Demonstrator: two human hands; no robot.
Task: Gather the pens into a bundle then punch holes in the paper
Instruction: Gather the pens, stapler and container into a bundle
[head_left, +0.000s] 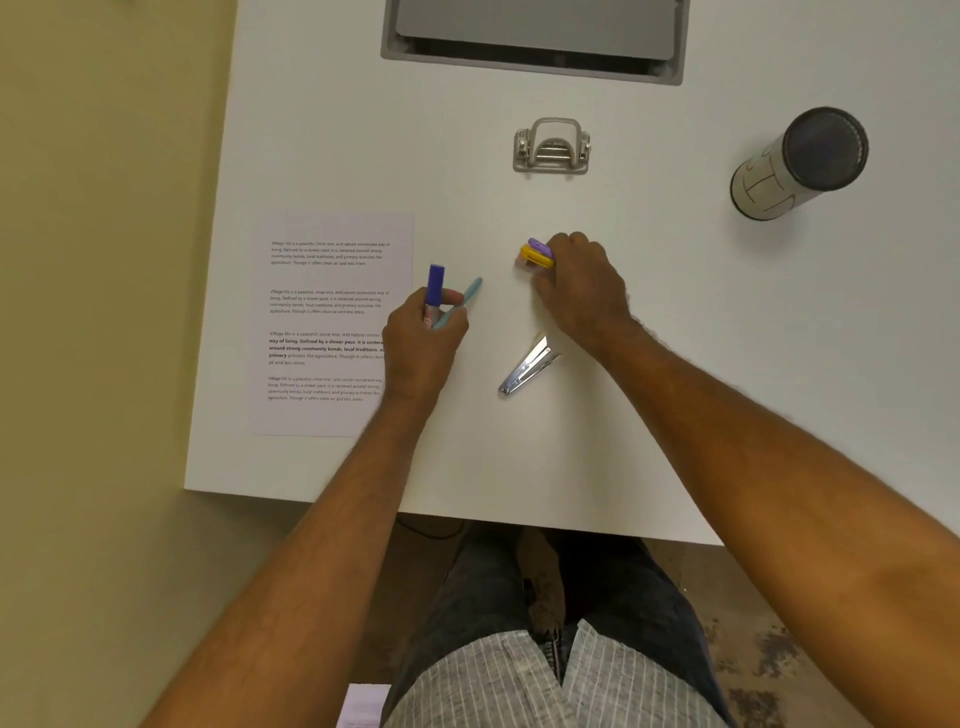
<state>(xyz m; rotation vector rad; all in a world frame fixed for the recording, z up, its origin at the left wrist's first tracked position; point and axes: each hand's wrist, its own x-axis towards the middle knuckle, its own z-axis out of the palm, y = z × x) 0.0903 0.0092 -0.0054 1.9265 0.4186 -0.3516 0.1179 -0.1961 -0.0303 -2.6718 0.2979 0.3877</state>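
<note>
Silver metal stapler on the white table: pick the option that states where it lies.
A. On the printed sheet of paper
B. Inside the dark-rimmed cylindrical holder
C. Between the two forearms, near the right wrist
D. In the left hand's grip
C: the silver metal stapler lies bare on the white table, just beside the right hand, held by neither hand.

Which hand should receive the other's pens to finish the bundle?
Left, probably. The left hand already holds the blue marker and teal pen upright in a loose grip. The right hand pinches the yellow and purple pens by their ends, so it can pass them across.
</note>
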